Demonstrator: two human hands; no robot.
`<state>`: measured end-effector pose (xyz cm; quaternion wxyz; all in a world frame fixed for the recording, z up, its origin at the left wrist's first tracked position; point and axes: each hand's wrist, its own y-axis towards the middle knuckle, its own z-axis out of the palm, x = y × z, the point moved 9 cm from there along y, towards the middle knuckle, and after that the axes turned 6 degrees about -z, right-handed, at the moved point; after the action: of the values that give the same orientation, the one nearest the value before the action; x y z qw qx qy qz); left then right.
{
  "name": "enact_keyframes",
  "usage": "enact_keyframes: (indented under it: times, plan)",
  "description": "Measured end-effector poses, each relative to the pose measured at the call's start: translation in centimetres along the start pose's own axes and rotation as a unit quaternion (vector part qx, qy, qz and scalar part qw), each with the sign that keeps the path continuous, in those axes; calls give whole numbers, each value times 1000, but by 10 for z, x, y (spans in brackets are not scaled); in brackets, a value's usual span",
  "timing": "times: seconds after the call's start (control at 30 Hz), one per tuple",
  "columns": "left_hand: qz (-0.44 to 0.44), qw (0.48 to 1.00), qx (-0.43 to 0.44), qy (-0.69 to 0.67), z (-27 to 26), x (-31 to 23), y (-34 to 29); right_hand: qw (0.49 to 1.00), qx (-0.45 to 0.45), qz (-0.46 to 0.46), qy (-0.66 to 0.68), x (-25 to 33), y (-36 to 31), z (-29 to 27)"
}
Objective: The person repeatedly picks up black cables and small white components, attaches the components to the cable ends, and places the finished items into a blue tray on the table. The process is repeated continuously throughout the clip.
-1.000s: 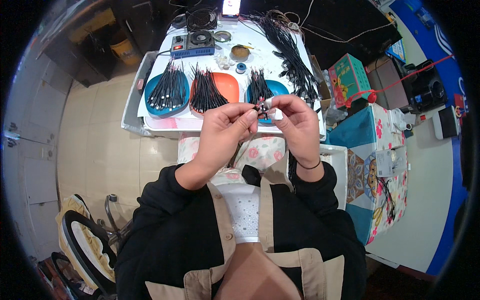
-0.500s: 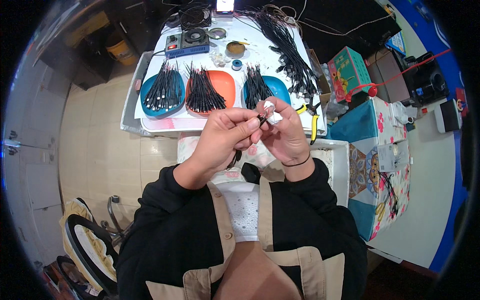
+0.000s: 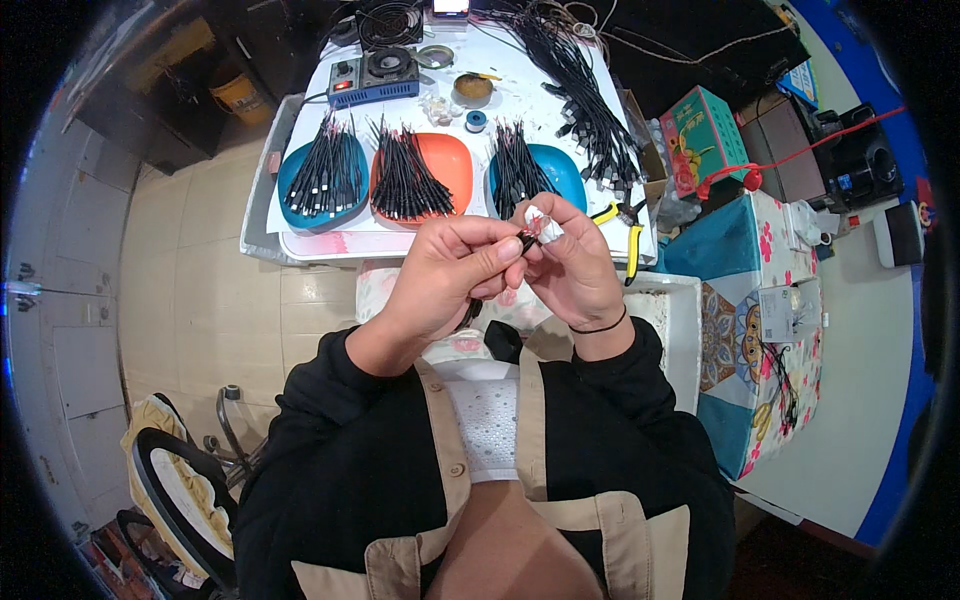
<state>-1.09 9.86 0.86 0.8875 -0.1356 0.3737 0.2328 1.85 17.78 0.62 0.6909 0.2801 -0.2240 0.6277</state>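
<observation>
In front of my chest, my left hand (image 3: 450, 268) is closed, with thumb and index finger pinching the end of a black cable (image 3: 527, 241). Part of a dark cable hangs below that hand. My right hand (image 3: 580, 270) meets it from the other side, its fingers closed around the thin reddish wires at the cable end. White material (image 3: 548, 230), perhaps tape or tissue, covers its thumb and fingertip area. Beyond my hands, black cables fan out in a left blue tray (image 3: 290, 205), an orange tray (image 3: 450, 155) and a right blue tray (image 3: 565, 178).
Yellow-handled pliers (image 3: 633, 250) lie at the table's right front. Farther back are a blue control box (image 3: 372, 90), a solder spool (image 3: 476, 121), a round tin (image 3: 472, 92) and a large cable bundle (image 3: 570, 95). A chair (image 3: 180, 490) stands at lower left.
Both hands stay together at the cable end. The right fingertips have shifted slightly, and more of the reddish wires shows against the white material.
</observation>
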Motion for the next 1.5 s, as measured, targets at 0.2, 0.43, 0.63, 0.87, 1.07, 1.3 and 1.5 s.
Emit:
enact_keyframes:
  times: [0.2,0.43,0.63,0.87,1.07,1.3,1.5]
  plan:
    - [-4,999,-8,35,-3,4,1,999,-27,32,2,-5,-2,-5]
    - [-14,999,-21,28,-13,7,5,998,-55,11,-29,-7,3,-15]
    - [5,991,-70,113,-25,6,2,989,0,101,104,-32,7,-13]
    - [21,991,-120,57,-60,3,9,981,29,131,-141,-29,38,-28]
    - [-25,992,-127,-8,-97,-8,20,411,245,-258,-839,55,212,-32]
    - [-83,984,-154,44,-120,-20,29,165,266,-186,-931,50,399,-124]
    - [-124,975,-183,11,-135,-18,38,59,274,-190,-941,62,448,-144]
